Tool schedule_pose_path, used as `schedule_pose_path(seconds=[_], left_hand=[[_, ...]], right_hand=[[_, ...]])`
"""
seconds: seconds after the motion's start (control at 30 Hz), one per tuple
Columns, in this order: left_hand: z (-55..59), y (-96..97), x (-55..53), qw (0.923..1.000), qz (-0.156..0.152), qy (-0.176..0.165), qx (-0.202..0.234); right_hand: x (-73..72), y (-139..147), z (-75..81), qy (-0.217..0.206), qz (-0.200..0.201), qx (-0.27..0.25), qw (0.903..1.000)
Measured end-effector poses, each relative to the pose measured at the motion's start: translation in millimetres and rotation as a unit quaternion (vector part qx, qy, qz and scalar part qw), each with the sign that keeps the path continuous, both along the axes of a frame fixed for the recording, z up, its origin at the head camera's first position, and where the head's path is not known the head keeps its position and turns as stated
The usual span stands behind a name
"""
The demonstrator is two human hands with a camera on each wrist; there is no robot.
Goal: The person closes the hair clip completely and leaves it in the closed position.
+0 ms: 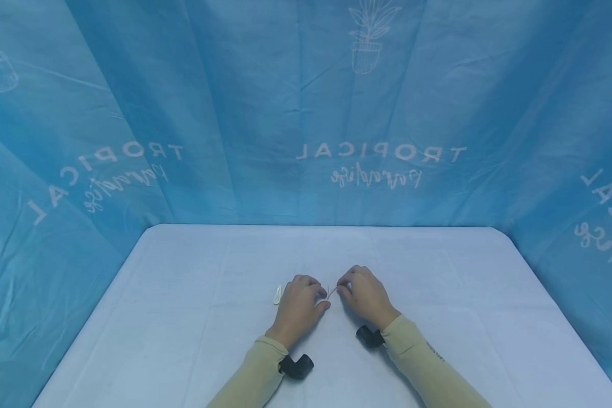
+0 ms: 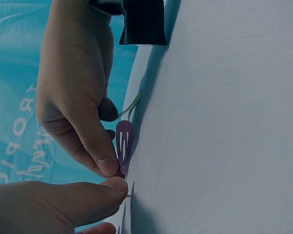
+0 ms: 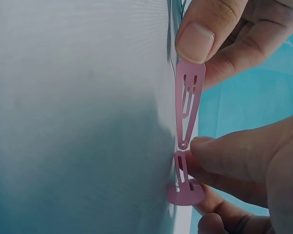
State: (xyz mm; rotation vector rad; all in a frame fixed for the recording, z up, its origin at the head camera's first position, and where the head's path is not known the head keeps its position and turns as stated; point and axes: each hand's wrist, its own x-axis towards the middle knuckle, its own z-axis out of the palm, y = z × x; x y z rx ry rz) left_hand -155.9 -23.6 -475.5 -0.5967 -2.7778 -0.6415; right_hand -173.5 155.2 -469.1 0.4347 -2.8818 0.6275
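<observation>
Two pink snap hair clips are lined up end to end between the hands, their narrow ends meeting in the right wrist view. My left hand pinches the wide end of one hair clip between thumb and fingers. The narrow part of the other pink hair clip sits between the thumb and fingers of my right hand, its wide end fanning out below. The left wrist view shows this second clip's slotted face beside the right fingertips. Thin light-green strips show behind the right fingers there.
A pale hair clip lies on the white table, just left of the left hand. Black camera mounts are strapped to both wrists. Blue printed curtains close off the back and sides.
</observation>
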Motion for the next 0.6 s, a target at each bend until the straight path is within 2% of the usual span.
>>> schedule_pose_path(seconds=[0.6], left_hand=[[1.3,-0.6,-0.1,1.0000,-0.006,0.007,0.000]], right_hand=[[0.8,0.0,-0.3,-0.001,0.002,-0.007,1.0000]])
